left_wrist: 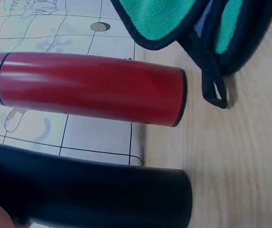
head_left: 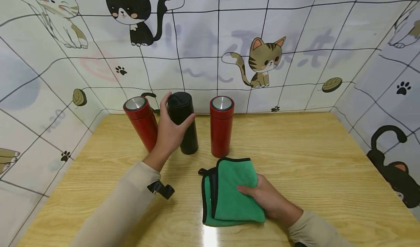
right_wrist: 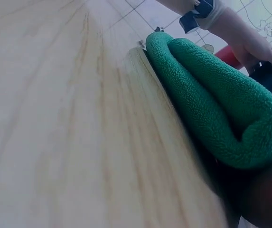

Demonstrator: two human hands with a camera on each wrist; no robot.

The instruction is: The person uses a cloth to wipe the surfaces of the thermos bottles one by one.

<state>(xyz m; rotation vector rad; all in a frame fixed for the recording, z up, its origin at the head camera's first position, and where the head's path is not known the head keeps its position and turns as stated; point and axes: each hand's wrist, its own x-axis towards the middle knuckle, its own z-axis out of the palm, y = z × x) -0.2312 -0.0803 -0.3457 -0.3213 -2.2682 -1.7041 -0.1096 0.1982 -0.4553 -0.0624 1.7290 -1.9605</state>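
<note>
My left hand (head_left: 170, 132) grips a black thermos bottle (head_left: 189, 141) round its upper part, thumb and fingers on opposite sides. The bottle stands near the back of the table, between two red thermos bottles with silver-topped lids. The left red bottle (head_left: 141, 119) is partly covered by my hand; the right red bottle (head_left: 221, 134) stands apart. In front of it, my right hand (head_left: 269, 199) holds the right edge of a folded green towel (head_left: 234, 192) with black trim, thumb on top and fingers hidden beneath. In the right wrist view the towel's thick folds (right_wrist: 211, 90) show close up.
The wooden table (head_left: 295, 141) meets a white cloth backdrop (head_left: 197, 72) with black grid lines and printed cats, directly behind the bottles. More of this backdrop rises at both sides. A black hanging loop (left_wrist: 215, 90) sticks out from the towel's corner.
</note>
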